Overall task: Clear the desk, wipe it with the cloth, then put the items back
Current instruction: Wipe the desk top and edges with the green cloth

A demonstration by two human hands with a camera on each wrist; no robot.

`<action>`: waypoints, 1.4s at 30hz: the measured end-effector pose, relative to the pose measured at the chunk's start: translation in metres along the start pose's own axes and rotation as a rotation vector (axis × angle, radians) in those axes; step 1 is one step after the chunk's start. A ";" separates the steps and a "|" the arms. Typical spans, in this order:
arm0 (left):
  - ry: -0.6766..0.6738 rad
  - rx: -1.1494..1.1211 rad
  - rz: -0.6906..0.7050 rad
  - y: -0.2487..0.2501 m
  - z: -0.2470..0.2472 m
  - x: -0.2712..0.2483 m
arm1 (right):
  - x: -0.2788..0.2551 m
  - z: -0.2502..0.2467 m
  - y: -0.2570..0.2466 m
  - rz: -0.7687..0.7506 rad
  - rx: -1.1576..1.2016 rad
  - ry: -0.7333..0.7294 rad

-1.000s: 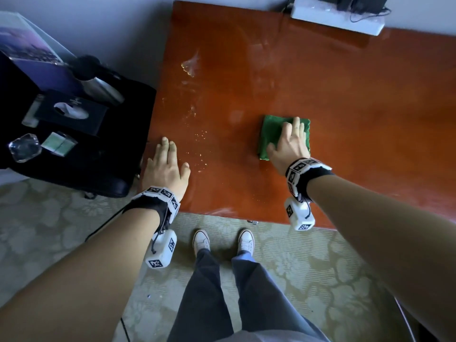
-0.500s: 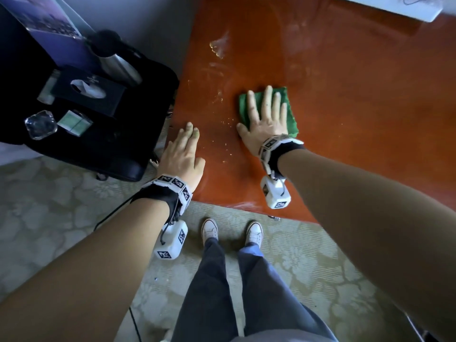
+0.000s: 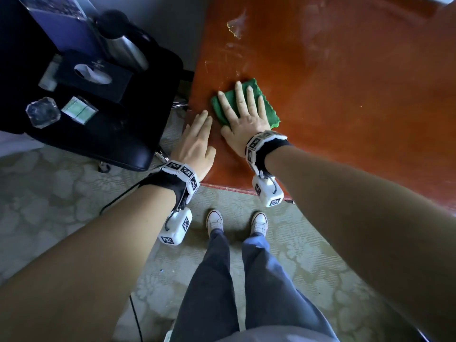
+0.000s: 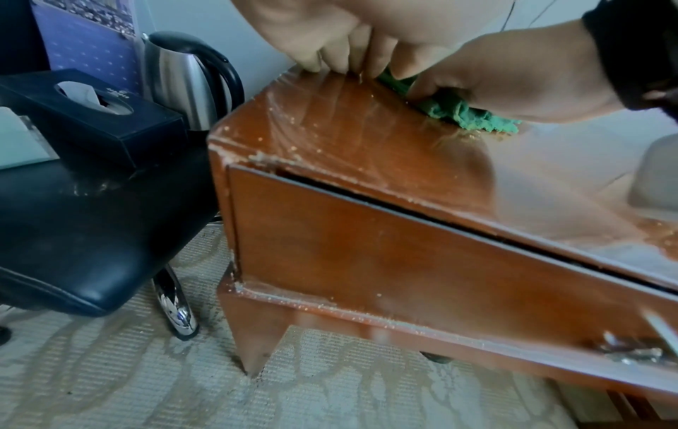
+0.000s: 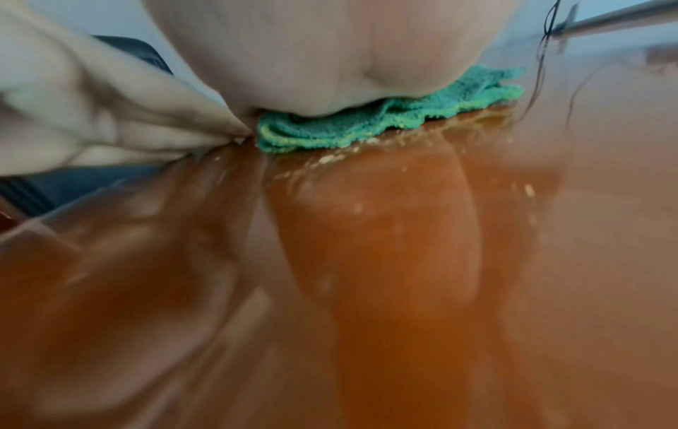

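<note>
A folded green cloth (image 3: 266, 104) (image 4: 473, 116) (image 5: 385, 122) lies near the front left corner of the glossy red-brown desk (image 3: 345, 82) (image 4: 366, 151). My right hand (image 3: 243, 114) presses flat on the cloth with straight, spread fingers. My left hand (image 3: 197, 139) rests flat on the desk's left front corner, fingers straight, right beside the right hand. Pale crumbs and wet streaks (image 4: 304, 127) dot the corner. The removed items sit on a black chair (image 3: 103, 134): a steel kettle (image 3: 123, 48), a black tissue box (image 3: 93, 75), a glass ashtray (image 3: 43, 111) and a small green-white box (image 3: 79, 111).
The chair (image 4: 73, 232) stands close against the desk's left side, its chrome leg (image 4: 176, 307) near the desk leg. A drawer front with a metal handle (image 4: 631, 348) runs under the desk edge. My feet (image 3: 237, 222) stand on patterned carpet before the desk.
My right hand has slid the cloth leftward and nearer across the desk, ending beside the left hand. The left hand has stayed on the corner.
</note>
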State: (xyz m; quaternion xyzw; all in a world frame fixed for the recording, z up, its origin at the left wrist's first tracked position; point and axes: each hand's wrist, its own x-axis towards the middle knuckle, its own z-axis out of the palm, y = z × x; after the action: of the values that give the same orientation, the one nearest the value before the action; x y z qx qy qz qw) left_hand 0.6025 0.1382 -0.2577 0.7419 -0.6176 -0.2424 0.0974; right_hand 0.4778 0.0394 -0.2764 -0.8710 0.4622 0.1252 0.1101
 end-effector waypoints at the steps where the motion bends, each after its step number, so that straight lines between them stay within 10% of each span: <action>1: -0.009 0.012 0.001 0.001 -0.003 -0.004 | -0.010 0.004 -0.005 -0.003 0.004 0.002; 21: -0.030 0.094 0.023 -0.003 0.027 -0.071 | -0.169 0.061 -0.030 -0.131 0.064 0.037; 27: -0.115 0.152 -0.040 0.011 0.033 -0.098 | -0.217 0.048 -0.017 -0.152 0.304 -0.186; 36: -0.180 0.146 0.017 0.056 0.008 -0.076 | -0.198 -0.017 0.054 0.555 1.045 -0.078; 42: -0.224 0.158 0.106 0.092 -0.001 -0.015 | -0.163 -0.052 0.125 0.811 1.070 0.034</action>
State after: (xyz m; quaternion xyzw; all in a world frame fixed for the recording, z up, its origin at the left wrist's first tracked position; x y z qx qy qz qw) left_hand 0.5208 0.1322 -0.2121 0.6818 -0.6802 -0.2687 -0.0181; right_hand 0.2910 0.0817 -0.1844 -0.4555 0.7529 -0.1032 0.4636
